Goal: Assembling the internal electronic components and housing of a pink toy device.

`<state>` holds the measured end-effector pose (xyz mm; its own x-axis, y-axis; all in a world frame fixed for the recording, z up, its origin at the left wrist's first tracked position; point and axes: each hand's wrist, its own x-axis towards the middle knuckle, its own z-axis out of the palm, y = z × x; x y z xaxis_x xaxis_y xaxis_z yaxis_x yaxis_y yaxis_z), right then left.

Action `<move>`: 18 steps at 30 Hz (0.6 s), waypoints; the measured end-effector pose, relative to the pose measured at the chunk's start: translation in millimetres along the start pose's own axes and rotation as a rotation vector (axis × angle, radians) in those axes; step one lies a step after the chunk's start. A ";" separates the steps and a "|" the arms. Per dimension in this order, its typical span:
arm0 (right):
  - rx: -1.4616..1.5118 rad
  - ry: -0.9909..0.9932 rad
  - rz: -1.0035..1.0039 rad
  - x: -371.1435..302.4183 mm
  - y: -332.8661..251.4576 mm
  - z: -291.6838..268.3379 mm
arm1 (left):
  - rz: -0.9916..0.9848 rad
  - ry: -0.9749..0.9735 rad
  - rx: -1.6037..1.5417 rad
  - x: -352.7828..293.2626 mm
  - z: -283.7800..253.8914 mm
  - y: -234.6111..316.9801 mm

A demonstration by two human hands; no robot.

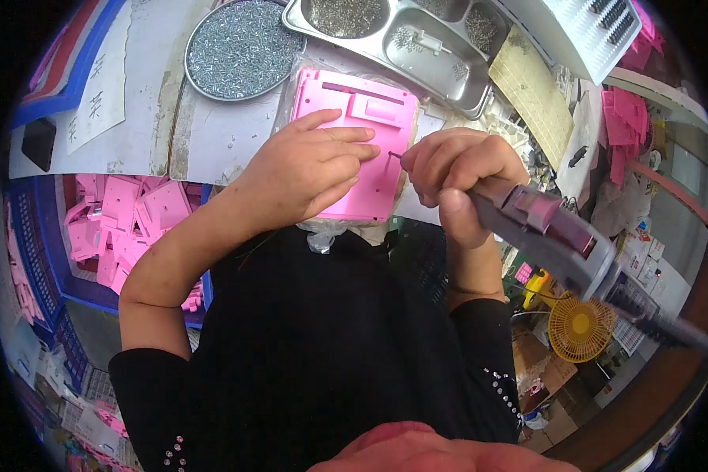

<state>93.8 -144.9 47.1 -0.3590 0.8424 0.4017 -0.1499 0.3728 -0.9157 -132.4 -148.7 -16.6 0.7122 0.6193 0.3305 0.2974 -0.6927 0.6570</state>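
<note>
A flat pink plastic housing (359, 182) with a raised block and a long slot at its far end lies on the table before me. Across its left side rests my left hand (311, 165), fingers spread flat on the surface. My right hand (462, 169) is wrapped round a grey electric screwdriver (547, 228), which slants down to the left. The thin bit (395, 154) points at the right part of the housing, close to my left fingertips. Whether the bit sits on a screw is too small to tell.
Beyond the housing stand a round dish of small screws (245, 49) and a metal compartment tray (480, 75) with small parts. A blue crate (71, 287) of pink pieces is at the left. A white bin (586, 31) stands far right; a yellow fan (580, 329) is lower right.
</note>
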 end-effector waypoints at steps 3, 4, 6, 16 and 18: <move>0.001 -0.051 0.008 2.2 1.7 -0.2 | -0.003 -0.008 0.008 -0.4 -0.6 -0.1; 0.009 -0.070 0.014 4.1 1.1 -1.6 | 0.000 -0.008 0.007 -0.6 -0.8 -0.5; 0.115 -0.074 -0.044 13.5 0.2 -14.2 | -0.005 -0.007 0.002 0.2 -0.9 -0.3; 0.134 0.039 -0.098 44.7 20.6 -34.4 | -0.036 -0.032 -0.021 0.7 -2.2 1.9; 0.149 0.022 -0.054 45.5 34.3 -32.7 | -0.039 -0.034 -0.027 0.9 -3.0 2.2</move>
<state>102.4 -81.1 34.2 -0.3264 0.8316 0.4493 -0.3040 0.3577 -0.8830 -133.1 -148.5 -12.9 0.7218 0.6324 0.2811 0.3086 -0.6577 0.6872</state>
